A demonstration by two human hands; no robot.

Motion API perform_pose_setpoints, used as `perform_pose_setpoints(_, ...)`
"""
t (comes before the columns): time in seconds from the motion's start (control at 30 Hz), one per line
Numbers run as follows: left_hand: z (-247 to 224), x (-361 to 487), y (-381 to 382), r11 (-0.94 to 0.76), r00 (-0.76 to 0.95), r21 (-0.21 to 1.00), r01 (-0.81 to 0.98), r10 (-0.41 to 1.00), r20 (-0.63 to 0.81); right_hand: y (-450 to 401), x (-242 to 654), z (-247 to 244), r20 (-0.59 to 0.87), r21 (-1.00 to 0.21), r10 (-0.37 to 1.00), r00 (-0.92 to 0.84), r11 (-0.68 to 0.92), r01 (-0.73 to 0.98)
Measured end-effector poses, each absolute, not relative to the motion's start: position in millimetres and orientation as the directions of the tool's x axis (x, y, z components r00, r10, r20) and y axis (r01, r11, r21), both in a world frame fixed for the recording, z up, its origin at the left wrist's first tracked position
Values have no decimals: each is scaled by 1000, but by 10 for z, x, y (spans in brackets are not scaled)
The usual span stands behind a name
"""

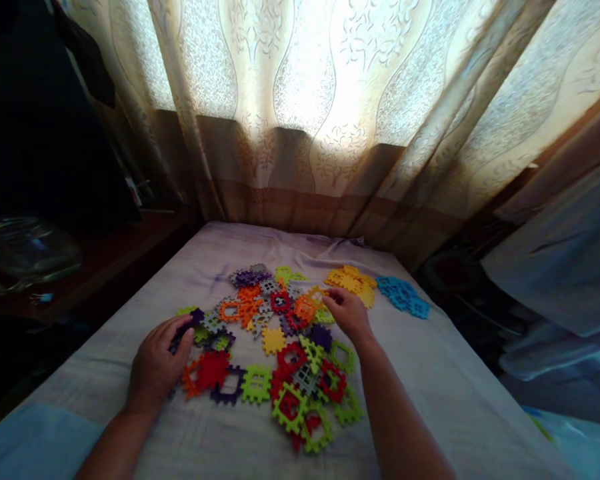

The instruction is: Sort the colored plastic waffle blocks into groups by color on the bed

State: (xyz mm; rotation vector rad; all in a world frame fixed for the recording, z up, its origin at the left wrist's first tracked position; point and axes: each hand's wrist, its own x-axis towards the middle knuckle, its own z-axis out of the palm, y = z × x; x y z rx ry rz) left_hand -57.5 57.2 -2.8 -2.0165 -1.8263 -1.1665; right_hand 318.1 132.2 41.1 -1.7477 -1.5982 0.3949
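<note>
1. At the far left, a clear glass container [30, 250] stands on a dark reddish wooden surface [167, 223].
2. The left hand [155, 360] is at the left edge of the colourful notched pieces. Its fingers and thumb are around a dark purple piece [196, 317], touching it; I cannot tell if they grip it firmly.
3. Just beside this hand, a red piece [214, 369] partly covers an orange one. Next to them, a dark purple frame [225, 399] and a green window piece [257, 383] lie flat on the pale sheet [440, 393].
4. In the middle, a solid yellow square [273, 341] lies between the farther mixed pieces, which are orange, grey, red and purple, and a nearer overlapping heap [307, 380] of red, green and grey.
5. The right hand [347, 313] reaches over the right side of the mixed pieces. Its thumb and finger are together, clamped on the edge of a yellow-orange piece [316, 294].
6. Behind this hand is a yellow pile [347, 277]. Farther right, a blue pile [403, 295] lies separately.
</note>
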Motion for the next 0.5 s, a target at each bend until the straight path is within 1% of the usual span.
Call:
perform_pose_setpoints(0.1, 59, -389, 532, -335, 44, 285, 898, 714, 699, 1461, 3621, 419, 314, -721, 849, 426, -79, 688)
perform_pose_setpoints(0.17, 100, -151, 491, -403, 146, 234, 885, 715, 683, 1450, 3748, 372, 379, -721, 778, 501, -92, 687)
perform_pose_setpoints(0.27, 93, 278, 455, -499, 331, 199, 843, 774, 540, 1317, 3676, 254, 446, -730, 764, 466, 8, 684)
perform_pose_setpoints(0.3, 74, 408, 458, -499, 355, 201, 843, 796, 490, 1264, 3608, 216, 450, -740, 780, 435, 52, 670)
perform_pose_setpoints(0.4, 6, 672, 507, -403, 312, 192, 895, 873, 375, 1147, 3393, 144, 419, -773, 840, 344, 132, 621)
perform_pose_setpoints(0.5, -41, 742, 579, -333, 276, 186, 924, 920, 279, 1113, 3279, 154, 362, -800, 883, 298, 130, 586)
